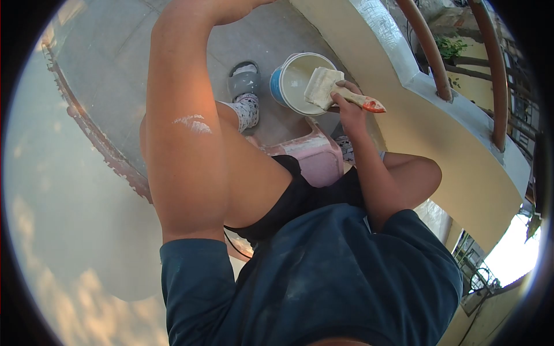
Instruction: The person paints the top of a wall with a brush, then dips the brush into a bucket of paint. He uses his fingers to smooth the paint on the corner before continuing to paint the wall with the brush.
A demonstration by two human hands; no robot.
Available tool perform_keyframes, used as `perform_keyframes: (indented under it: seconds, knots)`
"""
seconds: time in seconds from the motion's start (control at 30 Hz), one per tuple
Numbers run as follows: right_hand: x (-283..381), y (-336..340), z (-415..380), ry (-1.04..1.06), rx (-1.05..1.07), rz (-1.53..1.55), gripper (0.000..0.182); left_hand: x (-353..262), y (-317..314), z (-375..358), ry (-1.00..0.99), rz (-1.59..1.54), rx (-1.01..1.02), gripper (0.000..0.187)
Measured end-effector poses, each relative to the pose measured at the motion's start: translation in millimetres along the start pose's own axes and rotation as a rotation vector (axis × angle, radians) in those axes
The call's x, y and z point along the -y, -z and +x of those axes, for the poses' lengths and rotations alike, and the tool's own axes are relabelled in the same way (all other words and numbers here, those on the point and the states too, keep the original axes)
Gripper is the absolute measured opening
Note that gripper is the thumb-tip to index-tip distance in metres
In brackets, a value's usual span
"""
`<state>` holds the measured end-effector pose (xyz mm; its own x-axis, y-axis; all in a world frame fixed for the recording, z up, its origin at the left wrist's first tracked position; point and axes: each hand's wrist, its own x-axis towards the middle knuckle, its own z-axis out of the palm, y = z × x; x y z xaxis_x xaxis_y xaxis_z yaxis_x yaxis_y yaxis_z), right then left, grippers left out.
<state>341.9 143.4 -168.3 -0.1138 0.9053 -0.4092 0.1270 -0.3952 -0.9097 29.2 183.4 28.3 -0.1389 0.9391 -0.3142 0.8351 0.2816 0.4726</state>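
Note:
My right hand (350, 109) is closed around the handle of a wide paintbrush (356, 99), whose handle end is red. Its bristles are coated in off-white paint and overlap the opening of a white bucket (278, 86) in this view. The bucket has a blue patch on its side and pale paint inside. My left arm (187, 132) reaches up along the left, bent at the elbow, with a white paint smear on it. The left hand lies beyond the top edge, out of sight.
I sit with a worn pink plastic stool (314, 158) between my legs. A grey slipper (244, 81) is on my foot beside the bucket. A low curved cream wall (438, 132) with brown metal rails (499, 86) runs along the right. A pale wall (75, 190) is on the left.

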Motion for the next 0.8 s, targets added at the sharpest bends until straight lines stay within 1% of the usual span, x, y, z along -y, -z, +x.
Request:
perform_keyframes:
  seconds: [0.07,0.13,0.17,0.23,0.27,0.33,0.43,0.5,0.57,0.67,0.77,0.8]
  knots:
    - [-4,3,3,0.032,0.01,-0.043,0.031,2,-1,-5,-0.043,-0.061,-0.018,0.058]
    - [-29,-4,24,-0.03,0.081,-0.178,0.027,0,-2,-2,-0.028,-0.045,-0.003,0.058]
    - [-41,-9,35,-0.024,0.079,-0.179,0.027,-1,-2,-2,-0.01,-0.023,0.01,0.058]
    - [-67,-19,58,-0.023,0.136,-0.282,0.032,-6,-5,-4,-0.01,-0.003,0.004,0.058]
    - [-81,-22,70,-0.022,0.143,-0.276,0.032,-7,-6,-6,-0.005,0.018,0.003,0.057]
    - [-105,-28,88,0.049,0.112,-0.526,0.032,-13,-6,-10,0.01,0.015,0.022,0.057]
    - [-120,-35,94,0.089,0.104,-0.548,0.034,-14,-5,-11,0.014,0.008,0.058,0.056]
    - [-127,-37,93,0.076,0.096,-0.541,0.035,-11,-5,-11,0.005,0.006,0.069,0.056]
    - [-131,-38,94,0.061,0.083,-0.534,0.036,-6,-6,-10,-0.062,0.03,0.018,0.056]
    - [-135,-37,95,0.043,0.072,-0.516,0.036,-7,-5,-3,-0.031,0.021,0.036,0.055]
    - [-133,-37,99,0.035,0.073,-0.57,0.036,-8,-2,-1,-0.046,0.033,0.054,0.055]
    - [-137,-36,102,0.015,0.065,-0.531,0.035,-8,-2,-1,-0.044,0.033,0.052,0.055]
